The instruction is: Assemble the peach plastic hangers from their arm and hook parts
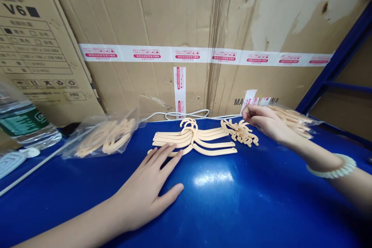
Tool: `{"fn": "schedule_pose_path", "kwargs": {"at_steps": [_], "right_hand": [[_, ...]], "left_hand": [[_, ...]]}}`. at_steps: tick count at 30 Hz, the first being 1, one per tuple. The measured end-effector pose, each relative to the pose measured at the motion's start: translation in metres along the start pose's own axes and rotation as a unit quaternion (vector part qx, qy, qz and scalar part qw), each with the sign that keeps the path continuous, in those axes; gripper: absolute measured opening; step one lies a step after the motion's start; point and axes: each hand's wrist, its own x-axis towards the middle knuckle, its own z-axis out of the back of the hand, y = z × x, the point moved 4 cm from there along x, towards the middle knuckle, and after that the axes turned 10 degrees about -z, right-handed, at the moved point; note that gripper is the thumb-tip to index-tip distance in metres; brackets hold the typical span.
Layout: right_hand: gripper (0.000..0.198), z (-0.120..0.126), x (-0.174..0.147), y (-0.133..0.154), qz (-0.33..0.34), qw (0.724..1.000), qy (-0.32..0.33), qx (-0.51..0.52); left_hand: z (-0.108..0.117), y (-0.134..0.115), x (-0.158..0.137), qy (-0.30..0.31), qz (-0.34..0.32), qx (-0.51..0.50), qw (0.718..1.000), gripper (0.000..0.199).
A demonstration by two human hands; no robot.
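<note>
Several beige clothes hangers (215, 152) lie overlapped in a stack on the blue tabletop, their hooks toward the back. My left hand (154, 180) is open, palm down with fingers stretched; its fingertips rest at the left arm of the nearest hanger. To the right of the stack is a loose pile of small beige curved pieces (242, 133). Just beyond that pile my right hand (263, 122) is raised, its fingers curled together in a pinch. What those fingers hold, if anything, is hidden.
Clear plastic bags with beige pieces lie at left (107, 139) and right (293, 122). A water bottle (26, 120) stands far left, near a white cable (35, 172). Large taped cardboard boxes (139, 85) wall off the back; a blue metal frame (334, 50) rises at right.
</note>
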Motion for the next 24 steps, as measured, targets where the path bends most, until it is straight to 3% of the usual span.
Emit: {"fn": "schedule_pose_path", "kwargs": {"at_steps": [6,12,17,24], "right_hand": [[0.012,0.004,0.003,-0.013,-0.017,0.98,0.022,-0.197],[0.026,-0.008,0.003,-0.035,-0.057,0.947,0.012,-0.317],[0.03,-0.011,0.005,-0.046,-0.102,0.929,0.003,-0.356],[0.023,-0.007,0.009,-0.049,-0.123,0.933,-0.002,-0.339]], "left_hand": [[0.001,0.0,-0.001,-0.024,-0.009,-0.007,1.0,0.056],[0.004,0.0,0.001,-0.047,-0.029,-0.012,0.998,0.061],[0.011,0.005,0.005,-0.065,-0.027,0.025,0.997,0.054],[0.013,0.022,0.008,-0.078,-0.019,0.027,0.996,0.032]]}}
